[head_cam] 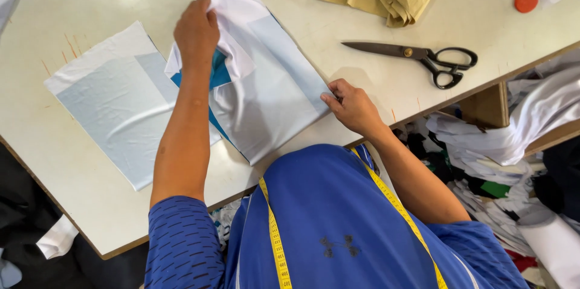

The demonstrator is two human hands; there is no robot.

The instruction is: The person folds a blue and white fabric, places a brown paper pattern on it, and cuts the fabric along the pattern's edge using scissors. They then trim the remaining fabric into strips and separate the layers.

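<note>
Fabric stack (266, 95) under both hands.

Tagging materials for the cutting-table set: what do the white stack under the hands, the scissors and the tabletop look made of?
White stack: thin woven or knit fabric, matte, it folds limp under the left hand; teal layer beneath.
Scissors: dark steel blades, brass-coloured pivot, glossy black handles, likely painted or plastic.
Tabletop: smooth cream laminate by its soft glare; edge looks like wood.

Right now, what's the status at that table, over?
Left hand lifting white layer off fabric stack, teal piece showing. Right hand pinning stack's edge. Scissors and second white stack lie apart, nothing blocking.
</note>
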